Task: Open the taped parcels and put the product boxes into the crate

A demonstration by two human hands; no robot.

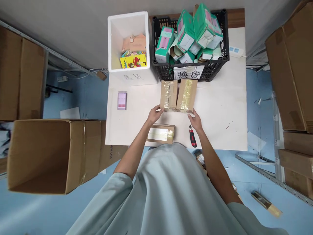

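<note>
Two taped cardboard boxes stand side by side on the white table point(220, 107), with a narrow gap between them. The fingers and thumb of my left hand point(155, 115) are closed on the near left corner of the left cardboard box point(169, 94). At the near right corner of the right cardboard box point(186, 95), my right hand point(196, 120) grips with thumb in front and fingers at the side. Just below that hand lies a red and black utility knife point(192, 137). A third cardboard box point(158, 134) with a white label sits close to my body, partly behind my left forearm.
Behind the boxes stand a white foam box point(128, 75) holding booklets and a black crate point(212, 74) filled with green cartons. A blurred pinkish item point(122, 100) lies at left. A large open carton point(84, 156) stands left of the table; stacked cartons point(290, 75) are at right.
</note>
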